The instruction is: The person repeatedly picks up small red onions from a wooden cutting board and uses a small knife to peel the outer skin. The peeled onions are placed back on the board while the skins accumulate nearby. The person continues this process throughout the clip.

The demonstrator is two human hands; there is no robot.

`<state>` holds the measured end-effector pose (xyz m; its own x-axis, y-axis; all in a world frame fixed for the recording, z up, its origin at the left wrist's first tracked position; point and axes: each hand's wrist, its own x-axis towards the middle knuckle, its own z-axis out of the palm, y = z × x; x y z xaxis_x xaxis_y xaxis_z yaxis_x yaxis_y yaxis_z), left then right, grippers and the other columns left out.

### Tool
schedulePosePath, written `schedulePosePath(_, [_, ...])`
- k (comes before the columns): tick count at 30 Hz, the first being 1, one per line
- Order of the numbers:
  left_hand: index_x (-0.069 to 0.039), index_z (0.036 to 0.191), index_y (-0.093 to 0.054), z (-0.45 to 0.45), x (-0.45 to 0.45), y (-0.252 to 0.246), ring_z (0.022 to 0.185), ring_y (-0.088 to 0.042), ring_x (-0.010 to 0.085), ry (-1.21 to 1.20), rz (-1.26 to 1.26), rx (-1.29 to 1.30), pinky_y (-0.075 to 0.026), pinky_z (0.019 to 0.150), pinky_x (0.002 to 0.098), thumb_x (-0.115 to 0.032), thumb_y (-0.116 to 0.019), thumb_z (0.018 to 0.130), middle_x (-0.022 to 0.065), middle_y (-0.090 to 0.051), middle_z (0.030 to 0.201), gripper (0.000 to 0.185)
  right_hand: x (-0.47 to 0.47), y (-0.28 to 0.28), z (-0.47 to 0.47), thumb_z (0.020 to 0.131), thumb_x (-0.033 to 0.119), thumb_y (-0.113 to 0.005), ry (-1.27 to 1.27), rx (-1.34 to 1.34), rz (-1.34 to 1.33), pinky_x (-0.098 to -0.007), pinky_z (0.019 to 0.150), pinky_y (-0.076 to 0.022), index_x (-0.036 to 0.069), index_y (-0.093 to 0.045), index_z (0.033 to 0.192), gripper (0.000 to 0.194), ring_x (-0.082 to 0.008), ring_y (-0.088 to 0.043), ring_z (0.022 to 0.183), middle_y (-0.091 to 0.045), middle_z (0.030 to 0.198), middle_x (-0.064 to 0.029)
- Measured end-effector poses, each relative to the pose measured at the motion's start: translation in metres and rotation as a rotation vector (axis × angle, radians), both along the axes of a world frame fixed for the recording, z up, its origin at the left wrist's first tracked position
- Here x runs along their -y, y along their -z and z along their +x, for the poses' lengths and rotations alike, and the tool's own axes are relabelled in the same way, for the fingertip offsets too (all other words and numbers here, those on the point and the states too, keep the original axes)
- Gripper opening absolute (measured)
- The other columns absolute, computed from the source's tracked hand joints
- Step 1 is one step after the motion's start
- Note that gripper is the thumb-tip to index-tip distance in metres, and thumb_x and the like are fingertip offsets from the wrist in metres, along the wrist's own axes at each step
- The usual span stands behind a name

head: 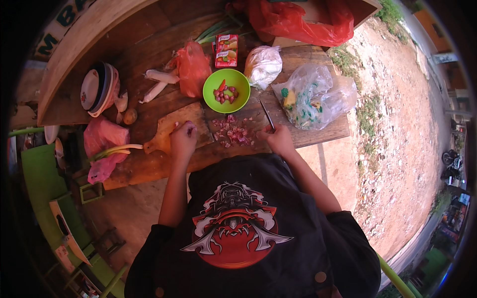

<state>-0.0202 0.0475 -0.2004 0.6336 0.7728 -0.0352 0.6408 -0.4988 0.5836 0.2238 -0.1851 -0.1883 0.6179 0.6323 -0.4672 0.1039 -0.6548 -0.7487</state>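
My right hand (277, 139) grips a knife (266, 113), its blade pointing away from me over the wooden table (309, 135). My left hand (183, 138) is curled above a wooden cutting board (201, 121); whether something small sits inside its fingers is hard to make out. Between my hands lies a scatter of reddish shallot skins (236, 135). Just beyond them stands a lime-green bowl (210, 97) holding several small shallots (226, 97) and a piece of red chili (222, 85).
At left are stacked plates (89, 89), a pink plastic bag (106, 134), a scallion stalk (123, 148) and white wrapped rolls (156, 87). Behind the bowl sit an orange bag (193, 69), seasoning sachets (226, 51) and a white bag (264, 65). A clear bag (316, 98) occupies the right.
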Motion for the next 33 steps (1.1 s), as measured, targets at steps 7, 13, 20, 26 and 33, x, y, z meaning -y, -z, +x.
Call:
schedulePosePath(7, [-0.004,0.1,-0.067,0.003,0.004,-0.005,0.079,-0.066,0.0333,0.001,0.174,-0.022,-0.052,0.074,0.0401,-0.011,-0.066,0.087,0.0158,-0.066,0.089,0.015,-0.001,-0.01,-0.003,0.077,0.034,-0.074,-0.095,0.05,-0.077,-0.0475,0.077,-0.0521,0.003,-0.072,0.103,0.041,-0.0412,-0.068,0.083,-0.069,0.083,-0.0249])
schedulePosePath(13, [-0.008,0.099,-0.069,0.037,0.006,-0.029,0.089,-0.065,0.0317,-0.058,0.219,0.1,-0.051,0.075,0.0431,-0.02,-0.067,0.086,0.0102,-0.068,0.093,0.018,0.002,-0.021,-0.006,0.078,0.036,-0.073,-0.101,0.08,-0.038,-0.0482,0.078,-0.052,0.003,-0.067,0.113,0.048,-0.0422,-0.067,0.084,-0.069,0.085,-0.0246])
schedulePosePath(20, [-0.009,0.085,-0.074,0.124,-0.017,-0.081,0.101,-0.057,0.0236,0.317,0.576,-0.106,-0.039,0.087,0.0381,-0.024,-0.071,0.08,0.0056,-0.068,0.09,0.016,0.001,-0.016,-0.008,0.095,0.03,-0.063,0.239,-0.385,0.178,-0.0359,0.066,-0.0518,0.001,-0.061,0.114,0.035,-0.0222,-0.067,0.07,-0.068,0.077,-0.0127])
schedulePosePath(26, [-0.014,0.072,-0.075,0.159,-0.041,-0.034,0.108,-0.056,0.0237,0.5,0.522,-0.38,-0.037,0.091,0.0403,-0.025,-0.073,0.072,0.0065,-0.071,0.081,0.012,0.007,-0.004,0.0,0.1,0.033,-0.057,0.204,-0.176,0.334,-0.0347,0.061,-0.0479,-0.001,-0.066,0.097,0.034,-0.0176,-0.063,0.061,-0.066,0.071,-0.0108])
schedulePosePath(33, [-0.016,0.087,-0.076,0.164,-0.032,-0.025,0.106,-0.056,0.0222,0.516,0.5,-0.349,-0.036,0.09,0.0407,-0.03,-0.071,0.077,0.0048,-0.07,0.086,0.018,0.021,0.002,-0.001,0.095,0.041,-0.063,0.164,-0.047,0.061,-0.0309,0.054,-0.0418,0.002,-0.071,0.085,0.041,-0.0106,-0.053,0.055,-0.057,0.059,-0.0052])
